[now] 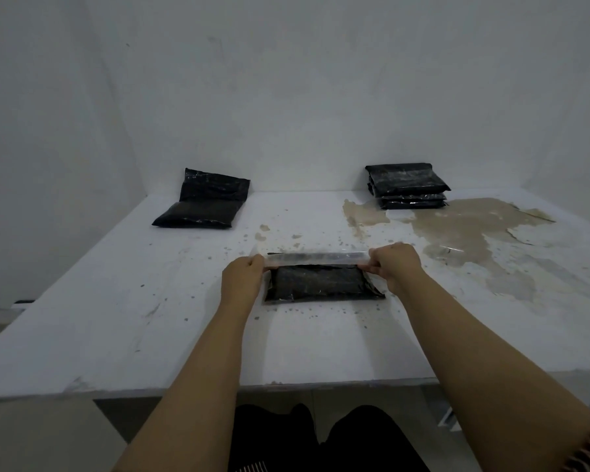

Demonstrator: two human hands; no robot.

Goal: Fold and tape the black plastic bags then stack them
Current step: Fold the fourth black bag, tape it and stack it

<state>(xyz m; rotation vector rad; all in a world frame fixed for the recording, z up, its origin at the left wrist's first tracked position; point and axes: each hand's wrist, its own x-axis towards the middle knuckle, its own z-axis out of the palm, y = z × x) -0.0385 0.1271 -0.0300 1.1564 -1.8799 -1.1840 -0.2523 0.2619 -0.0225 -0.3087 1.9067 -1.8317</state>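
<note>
A folded black plastic bag (317, 282) lies flat on the white table (116, 318) in front of me. Stretched just above its far edge is a strip of clear tape (315, 257). My left hand (242, 279) pinches the tape's left end and my right hand (397, 265) pinches its right end. At the back right stands a stack of folded, taped black bags (407, 185). One unfolded black bag (203, 202) leans against the wall at the back left.
The table's surface is worn, with a large brown peeled patch (464, 229) at the right and small specks in the middle. White walls close in the back and left. The table's near edge runs just above my knees.
</note>
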